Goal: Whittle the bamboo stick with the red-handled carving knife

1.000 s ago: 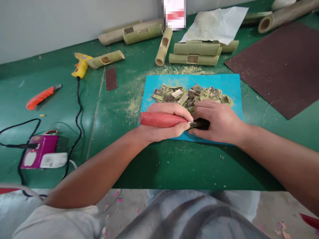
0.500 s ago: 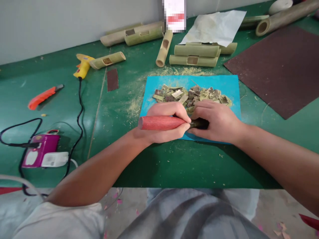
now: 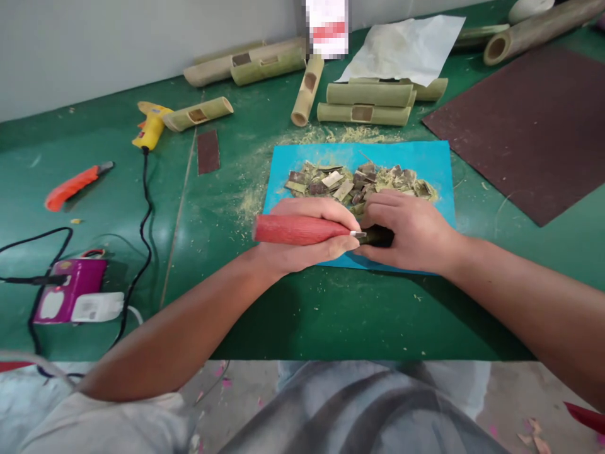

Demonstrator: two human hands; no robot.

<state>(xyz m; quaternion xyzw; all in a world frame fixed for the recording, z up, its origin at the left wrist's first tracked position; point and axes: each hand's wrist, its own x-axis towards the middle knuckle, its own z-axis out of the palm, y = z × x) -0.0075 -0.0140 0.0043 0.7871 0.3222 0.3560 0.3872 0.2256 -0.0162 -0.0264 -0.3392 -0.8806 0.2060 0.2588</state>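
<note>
My left hand (image 3: 309,243) is closed round a carving tool with a red wooden handle (image 3: 293,229), its metal tip pointing right. My right hand (image 3: 409,233) is closed over a small dark piece (image 3: 380,236) that the tip meets; most of that piece is hidden under the fingers. Both hands rest on a blue mat (image 3: 439,167) on the green table. Just beyond the hands lies a pile of bamboo chips (image 3: 354,180).
Several cut bamboo tubes (image 3: 363,104) lie at the back, with white paper (image 3: 401,47) over some. A dark sandpaper sheet (image 3: 524,123) lies right. Left are a yellow glue gun (image 3: 150,126), an orange utility knife (image 3: 70,185), a sandpaper strip (image 3: 208,151) and a purple-white device (image 3: 75,299) with cables.
The red handle has shifted slightly left in my left hand; both hands stay on the mat in the same grip.
</note>
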